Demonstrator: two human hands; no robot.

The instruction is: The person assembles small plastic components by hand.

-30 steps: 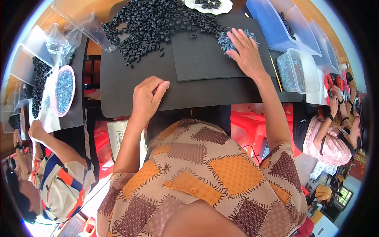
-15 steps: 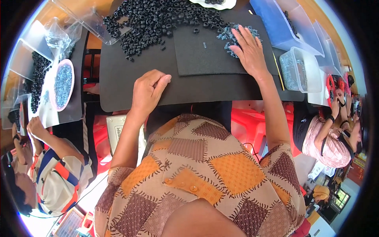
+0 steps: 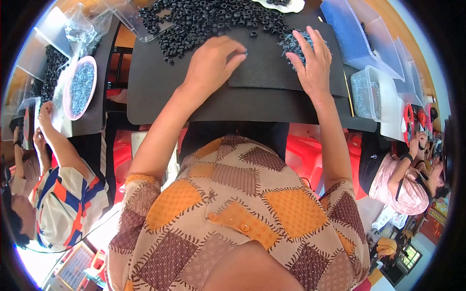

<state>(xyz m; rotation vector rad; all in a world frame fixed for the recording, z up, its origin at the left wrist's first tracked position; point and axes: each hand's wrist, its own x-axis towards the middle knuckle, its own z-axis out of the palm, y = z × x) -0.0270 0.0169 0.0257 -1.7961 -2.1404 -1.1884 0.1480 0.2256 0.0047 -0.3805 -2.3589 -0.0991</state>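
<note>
Black rubber rings (image 3: 213,19) heaped just beyond left hand (image 3: 211,65), fingers curled, pinching one; right hand (image 3: 310,60) spread flat over grey small parts (image 3: 291,44) on black mat (image 3: 160,92).

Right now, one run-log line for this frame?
left hand: pinching at black rings | right hand: flat on small grey parts | surface: black mat
</note>
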